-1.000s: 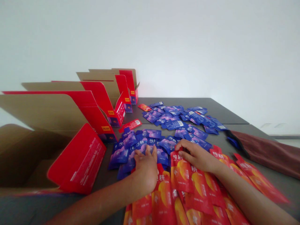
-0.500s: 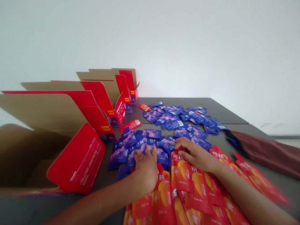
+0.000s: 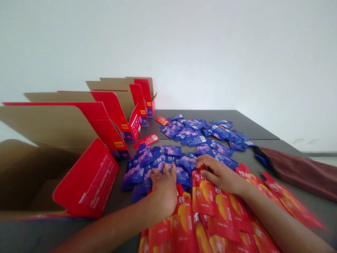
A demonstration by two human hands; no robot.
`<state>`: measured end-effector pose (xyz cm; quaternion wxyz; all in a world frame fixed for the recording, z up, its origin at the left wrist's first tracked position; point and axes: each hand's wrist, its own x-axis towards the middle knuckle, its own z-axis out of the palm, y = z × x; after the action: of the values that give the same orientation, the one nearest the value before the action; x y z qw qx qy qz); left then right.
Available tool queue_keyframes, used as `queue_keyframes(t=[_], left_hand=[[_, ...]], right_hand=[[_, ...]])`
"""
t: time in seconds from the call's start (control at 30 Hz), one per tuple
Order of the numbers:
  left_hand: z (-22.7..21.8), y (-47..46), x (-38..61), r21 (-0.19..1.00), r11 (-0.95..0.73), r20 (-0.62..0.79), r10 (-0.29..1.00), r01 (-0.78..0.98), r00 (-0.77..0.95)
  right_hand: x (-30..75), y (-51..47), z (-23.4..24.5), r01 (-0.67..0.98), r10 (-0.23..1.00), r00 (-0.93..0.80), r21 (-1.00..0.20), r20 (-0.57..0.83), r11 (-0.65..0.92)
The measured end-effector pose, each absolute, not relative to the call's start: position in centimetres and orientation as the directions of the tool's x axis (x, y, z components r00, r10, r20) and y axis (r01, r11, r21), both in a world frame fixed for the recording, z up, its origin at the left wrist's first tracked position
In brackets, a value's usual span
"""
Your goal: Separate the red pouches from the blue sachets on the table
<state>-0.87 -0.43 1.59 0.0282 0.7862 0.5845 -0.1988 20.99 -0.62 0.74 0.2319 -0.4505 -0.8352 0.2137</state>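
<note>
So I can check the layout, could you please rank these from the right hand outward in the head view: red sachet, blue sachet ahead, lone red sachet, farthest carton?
1. Red sachet: beneath the right hand, touching it.
2. Blue sachet: just ahead of the hand.
3. Lone red sachet: ahead, left, beside the cartons.
4. Farthest carton: far back on the left.

Left hand [image 3: 164, 191] palm-down at bottom center, fingers loosely spread; right hand [image 3: 220, 175] palm-down just right of it, fingers open; left forearm [image 3: 110, 225] and right forearm [image 3: 279, 221] bare, angling in from the lower corners.
</note>
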Motion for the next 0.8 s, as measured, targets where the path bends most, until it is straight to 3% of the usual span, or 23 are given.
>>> queue_keyframes(t=[0.23, 0.8], left_hand=[[0.84, -0.49, -0.94, -0.242, -0.322, -0.310, 0.919, 0.915, 0.242], [1.53, -0.44, -0.87, -0.208, -0.327, -0.366, 0.900, 0.922, 0.237]], right_hand=[[20.97, -0.61, 0.73, 0.652, 0.852, -0.485, -0.568, 0.196, 0.502], [20.90, -0.61, 0.58, 0.643, 0.858, -0.477, -0.590, 0.190, 0.488]])
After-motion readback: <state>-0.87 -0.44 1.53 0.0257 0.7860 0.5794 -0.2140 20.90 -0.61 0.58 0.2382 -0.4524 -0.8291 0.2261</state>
